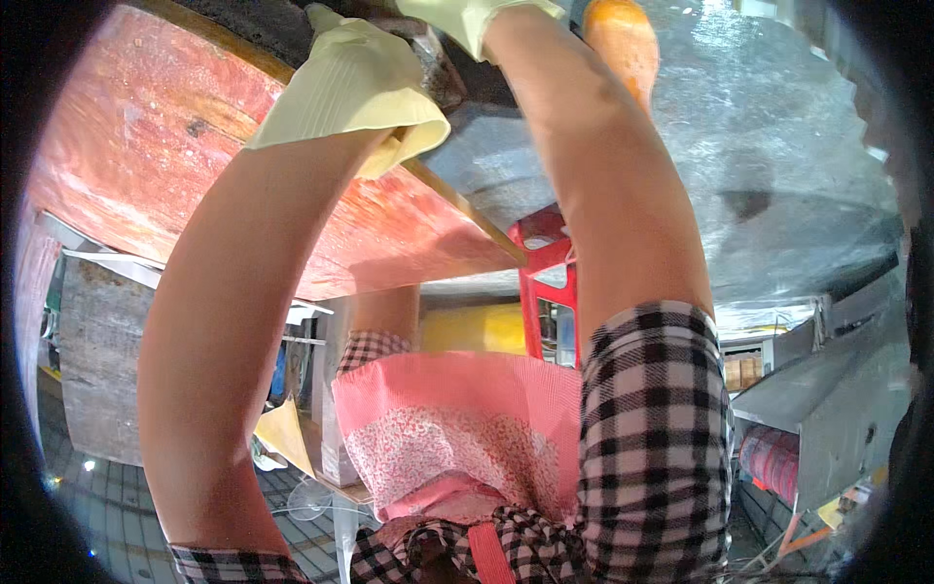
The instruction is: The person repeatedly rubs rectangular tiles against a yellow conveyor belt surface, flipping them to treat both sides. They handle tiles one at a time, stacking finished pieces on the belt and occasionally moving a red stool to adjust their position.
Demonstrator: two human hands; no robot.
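My left hand (pixel 355 73), in a pale yellow rubber glove with a loose cuff, reaches up to the top edge over the corner of a reddish board. My right hand (pixel 477 18) wears a matching glove, and most of it is cut off by that edge. Between the gloves lies a dark, wet-looking mass (pixel 465 73) whose kind I cannot make out. The fingers of both hands are hidden or out of frame, so what they hold does not show. Close by my right forearm is a smooth orange-brown rounded thing (pixel 626 49).
The reddish board (pixel 165 127) with a wooden edge spans the left. A wet grey metal surface (pixel 769 165) covers the right. Below are a red plastic stool (pixel 547 282), a yellow thing (pixel 477 329), a grey metal box (pixel 827 375) and a tiled floor (pixel 107 516).
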